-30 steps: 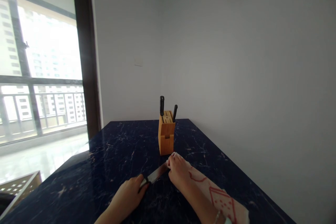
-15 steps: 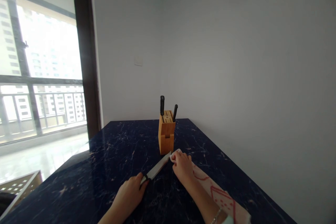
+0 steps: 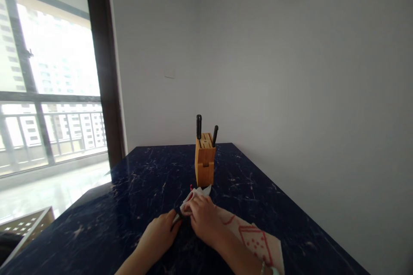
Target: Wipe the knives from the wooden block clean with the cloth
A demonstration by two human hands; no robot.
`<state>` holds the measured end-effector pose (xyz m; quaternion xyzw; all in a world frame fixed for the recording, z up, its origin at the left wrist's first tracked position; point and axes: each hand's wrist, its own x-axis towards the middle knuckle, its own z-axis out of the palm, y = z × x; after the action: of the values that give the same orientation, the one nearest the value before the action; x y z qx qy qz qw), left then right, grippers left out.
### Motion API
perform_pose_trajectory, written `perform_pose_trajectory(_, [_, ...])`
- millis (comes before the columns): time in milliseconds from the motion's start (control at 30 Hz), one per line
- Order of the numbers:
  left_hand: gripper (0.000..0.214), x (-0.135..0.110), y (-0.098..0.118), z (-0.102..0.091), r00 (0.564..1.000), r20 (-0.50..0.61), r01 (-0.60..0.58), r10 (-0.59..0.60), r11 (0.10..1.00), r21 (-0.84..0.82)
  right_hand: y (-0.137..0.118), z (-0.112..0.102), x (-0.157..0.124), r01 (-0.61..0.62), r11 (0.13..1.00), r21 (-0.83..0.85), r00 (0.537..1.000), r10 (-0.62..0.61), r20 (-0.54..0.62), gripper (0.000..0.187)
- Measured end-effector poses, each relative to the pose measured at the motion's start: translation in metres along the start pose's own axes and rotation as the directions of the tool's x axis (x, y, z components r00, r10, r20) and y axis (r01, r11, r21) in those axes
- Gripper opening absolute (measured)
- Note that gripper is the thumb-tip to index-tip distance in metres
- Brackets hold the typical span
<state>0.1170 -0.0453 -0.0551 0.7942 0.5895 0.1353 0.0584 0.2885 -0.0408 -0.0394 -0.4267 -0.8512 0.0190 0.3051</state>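
My left hand [image 3: 159, 235] is closed around the black handle of a kitchen knife [image 3: 177, 216] that lies low over the dark marble table [image 3: 135, 184]. My right hand [image 3: 202, 219] presses a pale cloth with red patterns [image 3: 258, 242] around the blade near the handle, so the blade is hidden. The cloth trails back under my right forearm. Just beyond my hands stands a wooden knife block [image 3: 204, 160] with two black handles sticking up from it.
A grey wall runs along the table's right side and behind it. At the left are a dark frame and a large window onto a balcony railing. A slatted wooden piece [image 3: 24, 230] sits low at the left edge.
My right hand with the cloth has slid back along the blade from its tip toward the handle, covering the blade. My left hand stays on the handle.
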Motion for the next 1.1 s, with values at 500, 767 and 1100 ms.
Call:
perform_pose_trajectory(500, [0.020,-0.001,0.003,-0.002,1.000,0.013,0.008,-0.008,0.999,0.034,-0.007,0.008,0.001,-0.048,0.995,0.084,0.998,0.050,-0.027,0.014])
perform_pose_trajectory(767, [0.020,-0.005,0.010,-0.016,0.997,0.075,-0.030,0.028,0.999,0.015,-0.008,0.011,0.001,-0.058,0.997,0.043,0.996,0.061,-0.068,0.012])
perform_pose_trajectory(1100, [0.023,-0.004,0.005,-0.011,0.996,0.069,-0.062,0.061,0.998,0.012,-0.008,0.012,-0.002,-0.078,0.996,0.035,0.996,0.080,-0.044,0.010])
